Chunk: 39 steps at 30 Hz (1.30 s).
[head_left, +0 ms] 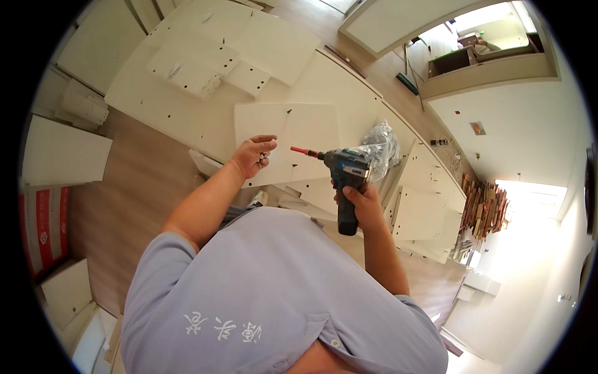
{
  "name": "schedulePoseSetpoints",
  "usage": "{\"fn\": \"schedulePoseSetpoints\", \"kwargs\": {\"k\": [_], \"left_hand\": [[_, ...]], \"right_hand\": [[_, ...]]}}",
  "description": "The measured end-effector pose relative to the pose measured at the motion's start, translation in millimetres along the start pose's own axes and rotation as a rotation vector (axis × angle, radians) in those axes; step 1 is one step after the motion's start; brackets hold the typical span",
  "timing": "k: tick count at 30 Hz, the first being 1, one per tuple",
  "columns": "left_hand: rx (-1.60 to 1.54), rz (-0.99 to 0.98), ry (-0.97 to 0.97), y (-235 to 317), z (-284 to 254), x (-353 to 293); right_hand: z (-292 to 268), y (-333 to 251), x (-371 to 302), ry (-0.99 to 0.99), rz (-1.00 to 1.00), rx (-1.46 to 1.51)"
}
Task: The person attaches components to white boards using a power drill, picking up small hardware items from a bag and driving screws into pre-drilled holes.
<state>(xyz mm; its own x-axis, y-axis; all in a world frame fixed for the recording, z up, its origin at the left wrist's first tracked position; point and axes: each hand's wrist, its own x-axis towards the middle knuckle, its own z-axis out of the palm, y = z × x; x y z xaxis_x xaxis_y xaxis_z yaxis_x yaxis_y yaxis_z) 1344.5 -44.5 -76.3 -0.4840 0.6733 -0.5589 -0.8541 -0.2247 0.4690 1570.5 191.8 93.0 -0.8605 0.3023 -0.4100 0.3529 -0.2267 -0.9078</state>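
My right hand (360, 201) is wrapped round the grip of a dark cordless drill (349, 171), its red-tipped bit (302, 150) pointing left. Below the bit and my left hand lies a white board (311, 128). Two small dark fittings, one a connecting bolt (288, 111) near its far edge and the other a bolt (294, 165) nearer me, stand on the board. My left hand (254, 156) is closed over the board's left side, with small metal fittings among its curled fingers; their exact kind is too small to tell.
Right of the drill is a clear plastic bag (385, 144) with dark contents. Stacked drilled panels (193, 59) lie at the far left, and more panels (417, 212) lie at right. A red-and-white carton (45, 227) stands on the left; wood strips (484, 209) are piled far right.
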Motion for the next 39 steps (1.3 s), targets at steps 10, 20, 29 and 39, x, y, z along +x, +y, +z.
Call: {"fn": "schedulePoseSetpoints", "kwargs": {"k": [10, 20, 29, 39], "left_hand": [[0.19, -0.021, 0.108, -4.7, 28.0, 6.0], [0.167, -0.045, 0.036, -27.5, 53.9, 9.6], [0.179, -0.063, 0.081, -22.6, 68.0, 9.5], [0.683, -0.02, 0.047, -37.8, 56.3, 28.9]], "right_hand": [[-6.3, 41.1, -31.1, 0.056, -0.024, 0.068], [-8.4, 46.8, -34.5, 0.083, -0.042, 0.016], [-14.7, 49.3, -38.4, 0.148, -0.086, 0.071], [-32.7, 62.8, -14.4, 0.307, -0.047, -0.256]]}}
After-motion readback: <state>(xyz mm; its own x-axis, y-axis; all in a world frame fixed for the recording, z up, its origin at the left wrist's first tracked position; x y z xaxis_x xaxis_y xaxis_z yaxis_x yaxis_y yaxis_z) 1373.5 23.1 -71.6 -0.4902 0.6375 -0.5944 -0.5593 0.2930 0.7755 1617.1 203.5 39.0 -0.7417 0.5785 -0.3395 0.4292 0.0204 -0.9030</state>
